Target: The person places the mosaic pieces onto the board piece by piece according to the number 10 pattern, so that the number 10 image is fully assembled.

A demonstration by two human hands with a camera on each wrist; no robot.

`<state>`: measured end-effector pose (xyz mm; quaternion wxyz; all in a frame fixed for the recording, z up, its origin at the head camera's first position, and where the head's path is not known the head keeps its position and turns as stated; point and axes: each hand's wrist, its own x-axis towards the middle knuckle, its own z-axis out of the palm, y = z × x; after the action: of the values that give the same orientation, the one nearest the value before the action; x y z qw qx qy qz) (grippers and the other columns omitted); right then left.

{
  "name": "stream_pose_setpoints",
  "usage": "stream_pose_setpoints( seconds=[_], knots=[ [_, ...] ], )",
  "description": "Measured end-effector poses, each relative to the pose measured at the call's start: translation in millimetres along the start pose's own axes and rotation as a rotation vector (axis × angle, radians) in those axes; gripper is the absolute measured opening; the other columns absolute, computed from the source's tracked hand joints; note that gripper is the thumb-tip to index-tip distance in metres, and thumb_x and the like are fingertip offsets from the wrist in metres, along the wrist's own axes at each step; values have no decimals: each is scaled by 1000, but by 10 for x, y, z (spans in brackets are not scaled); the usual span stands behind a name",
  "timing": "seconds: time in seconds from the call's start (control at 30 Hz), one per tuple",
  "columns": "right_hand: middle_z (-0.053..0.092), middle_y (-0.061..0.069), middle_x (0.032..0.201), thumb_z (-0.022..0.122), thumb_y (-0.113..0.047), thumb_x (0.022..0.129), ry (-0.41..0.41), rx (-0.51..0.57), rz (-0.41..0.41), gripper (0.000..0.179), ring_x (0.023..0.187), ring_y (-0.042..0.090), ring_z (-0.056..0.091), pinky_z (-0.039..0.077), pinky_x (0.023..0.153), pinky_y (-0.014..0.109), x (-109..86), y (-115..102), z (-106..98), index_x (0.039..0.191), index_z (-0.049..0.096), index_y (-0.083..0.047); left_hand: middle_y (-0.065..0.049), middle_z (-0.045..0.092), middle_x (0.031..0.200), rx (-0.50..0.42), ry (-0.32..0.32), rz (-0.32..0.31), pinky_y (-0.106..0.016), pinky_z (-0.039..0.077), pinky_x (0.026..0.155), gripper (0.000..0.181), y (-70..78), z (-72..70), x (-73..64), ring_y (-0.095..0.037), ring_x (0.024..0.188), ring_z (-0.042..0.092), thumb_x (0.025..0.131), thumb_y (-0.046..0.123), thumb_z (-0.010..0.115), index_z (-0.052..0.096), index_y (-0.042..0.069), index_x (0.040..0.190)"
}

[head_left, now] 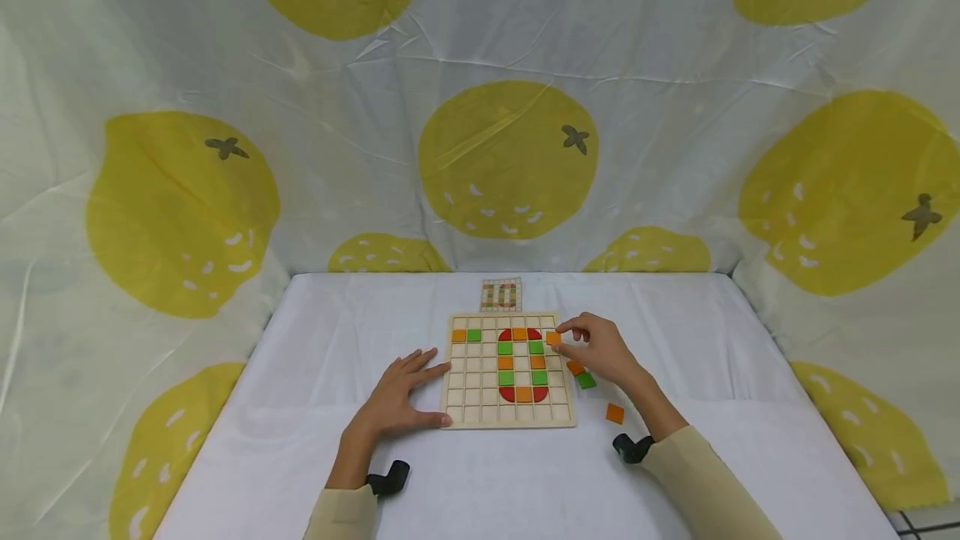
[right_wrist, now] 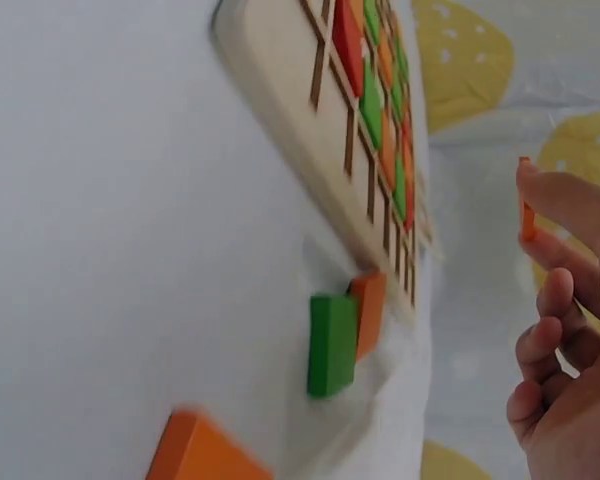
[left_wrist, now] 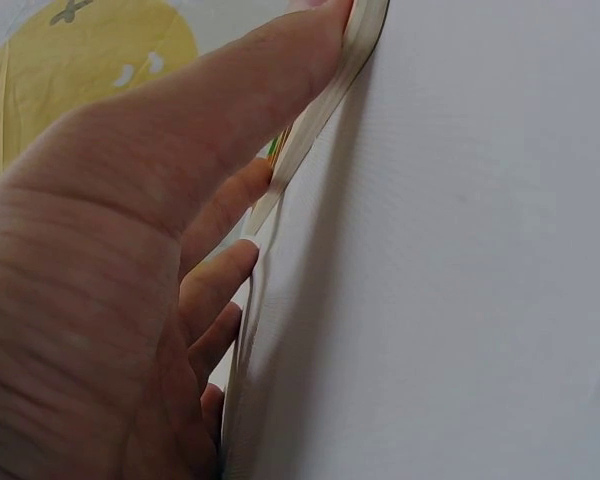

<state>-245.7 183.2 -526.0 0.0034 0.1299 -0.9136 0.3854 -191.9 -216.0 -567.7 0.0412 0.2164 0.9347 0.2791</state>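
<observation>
In the head view a wooden grid board (head_left: pixel 468 415) lies on the table. Red, green and orange pieces form a rounded ring on it; an orange tile and a green tile (head_left: pixel 474 335) sit at its upper left. My left hand (head_left: pixel 396 397) is spread along the left edge, thumb and forefinger touching the rim. Thumb and forefinger of my right hand (head_left: pixel 606 350) pinch an orange square tile (head_left: pixel 553 338) over the board's upper right. That tile (right_wrist: pixel 527 205) is held edge-on in the right wrist view, clear of the board.
Beyond the board lies a small pattern card (head_left: pixel 500 295). Right of the board, a loose green tile (head_left: pixel 586 380) rests against an orange tile (head_left: pixel 575 367). Another orange tile (head_left: pixel 615 413) lies nearer. A lemon-print cloth (head_left: pixel 510 165) hangs behind the white table (head_left: pixel 360 298).
</observation>
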Motion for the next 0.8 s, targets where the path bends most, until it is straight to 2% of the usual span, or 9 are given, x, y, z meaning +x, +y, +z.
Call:
stream_pose_setpoints(
  seconds=[0.17,0.3,0.5,0.67,0.8],
  knots=[
    [56,5,84,83,-32,88,-12,55,-62,31,80,19,45,37,68,32,166,-210,146,112,78,-13,-7,41,165,10,6,14,-66,19,125,89,12,-19,21,-38,156,29,73,68,81,57,29,149],
    [58,10,86,83,-34,88,-37,61,-62,31,79,19,46,37,67,31,281,-339,297,113,79,-16,-7,40,165,6,0,5,-66,18,126,89,15,-24,23,-38,156,28,73,68,81,57,29,149],
    [59,5,82,85,-29,86,-73,68,-51,28,76,17,49,39,63,29,409,-467,554,111,80,-17,-6,40,165,0,-5,-1,-64,17,126,89,10,-19,15,-37,157,27,72,68,81,57,29,149],
    [60,-3,84,85,-31,85,-105,59,-42,25,78,14,52,45,67,28,478,-530,777,108,81,-20,-6,42,164,5,7,7,-65,19,125,88,4,-9,11,-37,156,30,72,69,81,58,30,148],
    [58,-2,78,84,-29,86,-118,41,-46,22,72,14,50,44,66,28,502,-580,915,106,81,-19,-6,42,164,5,9,9,-66,19,125,88,-7,-4,10,-37,156,30,72,70,81,58,31,148]
  ],
)
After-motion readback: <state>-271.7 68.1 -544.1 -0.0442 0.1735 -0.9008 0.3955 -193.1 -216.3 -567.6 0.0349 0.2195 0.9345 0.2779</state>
